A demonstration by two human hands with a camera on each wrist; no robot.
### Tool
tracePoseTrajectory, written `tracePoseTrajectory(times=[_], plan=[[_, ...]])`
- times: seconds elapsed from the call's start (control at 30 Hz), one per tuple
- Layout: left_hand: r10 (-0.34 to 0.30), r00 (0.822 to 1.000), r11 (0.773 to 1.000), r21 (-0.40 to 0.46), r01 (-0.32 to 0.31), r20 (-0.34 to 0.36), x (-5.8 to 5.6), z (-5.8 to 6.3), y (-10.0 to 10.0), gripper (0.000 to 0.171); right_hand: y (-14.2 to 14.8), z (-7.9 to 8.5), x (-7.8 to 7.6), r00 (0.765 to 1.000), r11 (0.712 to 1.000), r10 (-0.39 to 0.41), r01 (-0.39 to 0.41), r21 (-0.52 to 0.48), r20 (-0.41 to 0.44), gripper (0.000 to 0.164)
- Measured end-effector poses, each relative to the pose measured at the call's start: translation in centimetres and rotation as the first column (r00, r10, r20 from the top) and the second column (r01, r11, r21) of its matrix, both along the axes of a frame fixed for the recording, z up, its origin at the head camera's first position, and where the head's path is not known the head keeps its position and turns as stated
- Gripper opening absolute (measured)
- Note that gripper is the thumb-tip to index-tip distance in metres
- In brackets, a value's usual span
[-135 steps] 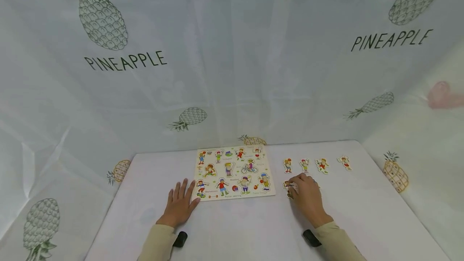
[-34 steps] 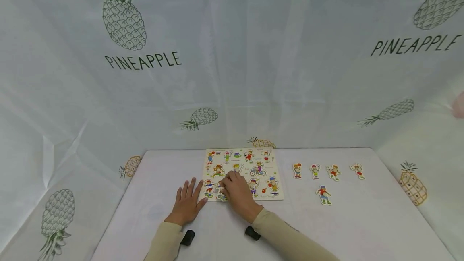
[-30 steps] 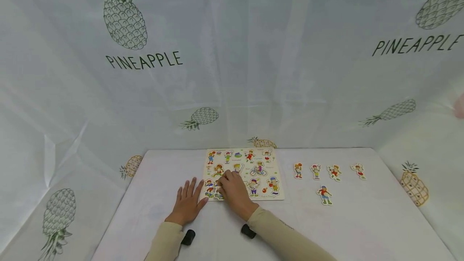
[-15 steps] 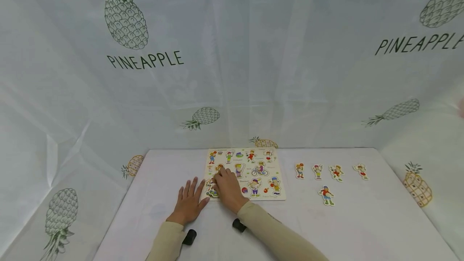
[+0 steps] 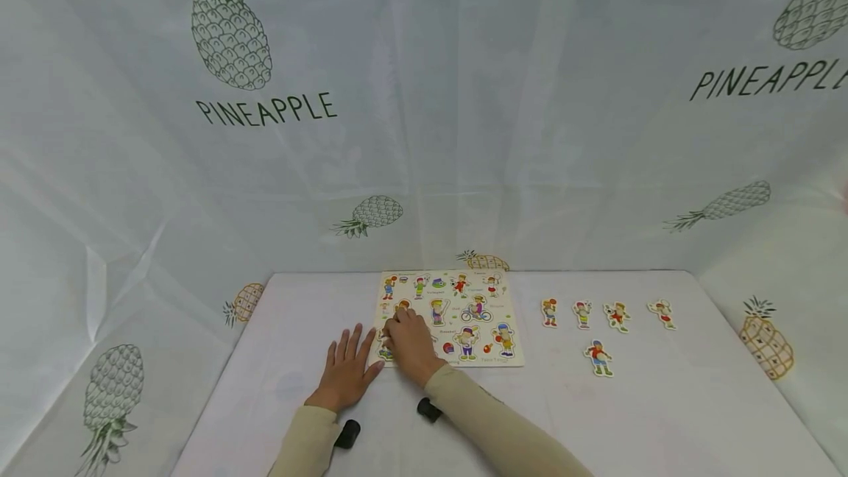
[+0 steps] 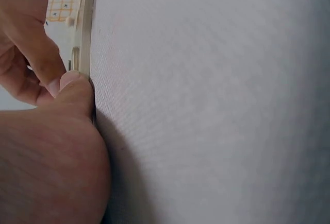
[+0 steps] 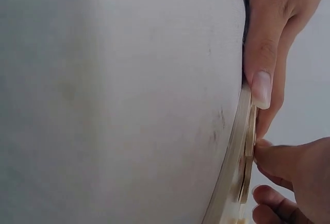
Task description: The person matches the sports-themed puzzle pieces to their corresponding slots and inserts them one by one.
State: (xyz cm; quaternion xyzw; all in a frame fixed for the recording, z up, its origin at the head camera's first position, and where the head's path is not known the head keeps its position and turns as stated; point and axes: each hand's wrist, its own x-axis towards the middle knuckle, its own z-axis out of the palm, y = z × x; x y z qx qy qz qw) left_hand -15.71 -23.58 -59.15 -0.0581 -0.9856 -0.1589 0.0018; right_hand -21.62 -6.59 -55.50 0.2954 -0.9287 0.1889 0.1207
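A puzzle board (image 5: 514,337) printed with cartoon children at sports lies at the back of the table. My left hand (image 5: 344,374) rests flat beside its left edge, fingers spread, thumb at the near left corner. Over that corner my right hand (image 5: 411,344) pinches a flat skateboarder puzzle piece (image 5: 386,352), mostly hidden under the fingers. In the right wrist view, the right hand (image 7: 299,165) has its thumb against the thin piece (image 7: 246,177), which lies close over the board's edge (image 7: 227,177). The left thumb (image 6: 72,87) touches the board's rim in the left wrist view.
Right of the board lie loose pieces: a basketball player (image 5: 549,313), a volleyball player (image 5: 582,314), a footballer (image 5: 617,316), a tennis player (image 5: 662,314) and, nearer, a roller skater (image 5: 599,358). White pineapple-print cloth (image 5: 450,131) hangs behind the table.
My right hand took the skateboarder piece from among the loose ones, carried it to the board, then slid left along the near row to the corner. My left hand has stayed put.
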Motion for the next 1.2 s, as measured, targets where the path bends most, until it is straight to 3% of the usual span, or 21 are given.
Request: tracePoseTrajectory(times=[0.43, 0.67, 0.83, 1.2], plan=[[-0.003, 1.0, 1.0, -0.021, 0.003, -0.001, -0.1, -0.1, 0.7, 0.07, 0.8, 0.2, 0.3, 1.0, 0.999, -0.023, 0.023, 0.038, 0.004, 0.013], [-0.003, 1.0, 0.999, -0.036, 0.003, -0.014, -0.1, 0.1, 0.7, 0.069, 4.3, 1.3, 0.9, 0.999, 0.997, -0.023, 0.019, -0.072, -0.046, 0.015], [0.008, 1.0, 1.0, -0.025, -0.008, 0.001, 0.0, 0.4, 0.5, 0.07, 7.0, 2.2, 1.2, 0.998, 0.987, -0.05, 0.044, -0.152, -0.037, 0.013], [0.004, 1.0, 1.0, 0.019, -0.004, 0.016, 0.5, 0.8, 0.4, 0.071, 12.7, 2.2, 1.8, 0.985, 0.971, -0.169, 0.16, -0.176, -0.034, 0.015]])
